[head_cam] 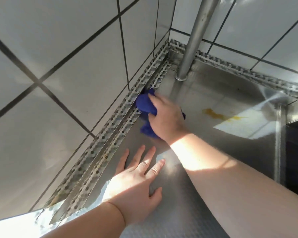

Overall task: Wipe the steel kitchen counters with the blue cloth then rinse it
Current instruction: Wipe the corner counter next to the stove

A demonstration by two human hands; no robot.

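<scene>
Nearest the camera, the left hand (136,182) lies flat on the steel counter (205,152), palm down, fingers straight and spread, holding nothing. Its fingertips point toward the wall, just beside the perforated strip (100,152) that runs along the counter's back edge.

Farther in, the right forearm crosses over from the right, partly lit by sunlight. The right hand (163,117) is pressed down on the blue cloth (145,104), its fingers curled over the bunched fabric. The cloth lies under and beyond the hand: one lump shows past the fingertips, pushed up against the perforated strip, and another fold sticks out below the hand on the wrist's left side. A small bit of blue also peeks out at the hand's right edge.

To the right of that hand, well apart from the cloth, a yellow-brown stain (218,115) smears the counter, partly within a bright patch of sunlight.

Beyond the cloth, a steel pole (193,45) stands upright on the counter near the corner. The white tiled wall (67,66) with dark grout rises on the left and behind, meeting at the corner past the pole.
</scene>
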